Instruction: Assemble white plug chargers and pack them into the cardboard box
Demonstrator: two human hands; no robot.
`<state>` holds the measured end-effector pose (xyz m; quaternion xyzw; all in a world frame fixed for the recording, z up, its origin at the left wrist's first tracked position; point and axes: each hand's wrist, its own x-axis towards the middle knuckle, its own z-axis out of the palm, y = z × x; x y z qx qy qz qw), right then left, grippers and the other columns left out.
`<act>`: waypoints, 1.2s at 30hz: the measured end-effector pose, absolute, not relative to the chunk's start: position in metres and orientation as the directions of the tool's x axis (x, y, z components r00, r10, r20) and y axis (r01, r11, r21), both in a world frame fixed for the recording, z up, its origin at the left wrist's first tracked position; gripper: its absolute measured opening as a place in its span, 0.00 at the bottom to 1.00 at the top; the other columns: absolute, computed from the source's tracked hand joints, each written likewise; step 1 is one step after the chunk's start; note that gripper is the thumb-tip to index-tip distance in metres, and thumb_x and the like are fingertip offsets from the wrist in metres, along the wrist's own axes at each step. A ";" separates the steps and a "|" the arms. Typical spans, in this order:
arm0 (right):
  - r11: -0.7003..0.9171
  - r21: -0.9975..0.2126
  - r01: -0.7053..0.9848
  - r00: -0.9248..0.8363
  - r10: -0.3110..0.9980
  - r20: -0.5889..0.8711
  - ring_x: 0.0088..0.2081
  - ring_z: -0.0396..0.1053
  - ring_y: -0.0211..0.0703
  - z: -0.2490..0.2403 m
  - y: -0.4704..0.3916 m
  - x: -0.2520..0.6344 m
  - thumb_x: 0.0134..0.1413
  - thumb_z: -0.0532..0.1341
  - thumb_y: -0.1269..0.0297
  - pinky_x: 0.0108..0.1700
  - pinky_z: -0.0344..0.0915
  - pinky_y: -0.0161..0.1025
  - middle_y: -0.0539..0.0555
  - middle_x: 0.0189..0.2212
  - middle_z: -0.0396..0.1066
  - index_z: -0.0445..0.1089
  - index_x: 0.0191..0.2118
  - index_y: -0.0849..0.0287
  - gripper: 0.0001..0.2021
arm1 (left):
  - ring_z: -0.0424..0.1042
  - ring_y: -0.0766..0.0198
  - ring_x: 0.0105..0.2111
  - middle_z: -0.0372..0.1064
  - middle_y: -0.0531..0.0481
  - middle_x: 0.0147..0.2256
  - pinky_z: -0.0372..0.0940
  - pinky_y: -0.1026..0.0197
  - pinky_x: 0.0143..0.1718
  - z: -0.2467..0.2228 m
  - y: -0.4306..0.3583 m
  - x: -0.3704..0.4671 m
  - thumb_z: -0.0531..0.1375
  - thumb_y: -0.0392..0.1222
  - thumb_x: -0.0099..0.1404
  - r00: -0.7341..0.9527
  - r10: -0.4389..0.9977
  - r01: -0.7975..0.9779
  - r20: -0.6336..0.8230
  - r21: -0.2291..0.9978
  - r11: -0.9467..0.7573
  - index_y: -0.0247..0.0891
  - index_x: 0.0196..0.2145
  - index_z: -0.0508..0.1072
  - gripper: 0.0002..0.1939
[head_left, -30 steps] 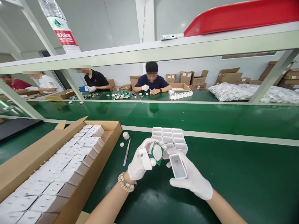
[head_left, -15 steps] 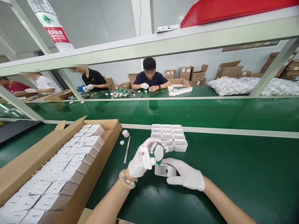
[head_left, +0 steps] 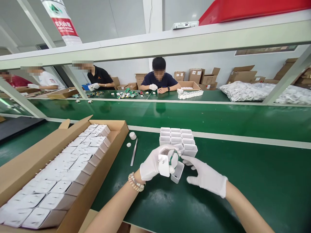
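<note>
Left hand (head_left: pixel 153 165) closed around a white cap with a green circuit board (head_left: pixel 173 157), seating it into an open white shell (head_left: pixel 177 172) on the surface. Right hand (head_left: pixel 207 178) open, just beside the shell (not gripping). Empty shells (head_left: pixel 178 139) beyond the hands remain; boxed units (head_left: pixel 60 181) to the left look finished.

You sit at a long green workbench (head_left: pixel 255 181). At your 12 o'clock a green conveyor belt (head_left: pixel 194 118) runs from side to side. Above it a pale metal shelf frame (head_left: pixel 170 45) crosses the view, with a red bin (head_left: pixel 255 8) at 1 o'clock. Behind stands a white wall (head_left: pixel 121 19), and brown cartons (head_left: pixel 209 77) are stacked near it. The light is bright and even.
</note>
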<state>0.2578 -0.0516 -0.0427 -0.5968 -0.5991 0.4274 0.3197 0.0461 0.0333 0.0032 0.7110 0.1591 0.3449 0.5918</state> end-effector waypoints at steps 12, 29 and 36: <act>0.121 -0.961 0.251 0.062 0.988 0.140 0.44 0.70 0.51 -0.051 -0.048 0.202 0.44 0.67 0.63 0.48 0.68 0.49 0.55 0.45 0.70 0.61 0.52 0.54 0.27 | 0.68 0.52 0.48 0.68 0.43 0.47 0.61 0.49 0.54 0.010 0.031 0.064 0.71 0.38 0.46 0.802 0.509 -0.181 0.314 0.939 -0.293 0.38 0.48 0.71 0.30; 0.349 -0.920 0.177 0.161 0.912 0.377 0.54 0.64 0.51 -0.043 -0.054 0.206 0.49 0.63 0.69 0.56 0.64 0.48 0.57 0.53 0.65 0.57 0.56 0.54 0.28 | 0.67 0.49 0.50 0.70 0.43 0.48 0.62 0.46 0.54 0.013 0.021 0.067 0.75 0.40 0.39 0.715 0.508 -0.181 0.480 0.829 -0.529 0.43 0.46 0.72 0.34; 0.363 -0.908 0.209 0.143 0.907 0.395 0.54 0.65 0.49 -0.046 -0.053 0.204 0.48 0.63 0.73 0.57 0.62 0.47 0.55 0.53 0.65 0.57 0.56 0.54 0.29 | 0.68 0.51 0.50 0.71 0.45 0.47 0.62 0.49 0.53 0.012 0.022 0.067 0.74 0.40 0.41 0.716 0.448 -0.174 0.536 0.758 -0.629 0.45 0.48 0.71 0.35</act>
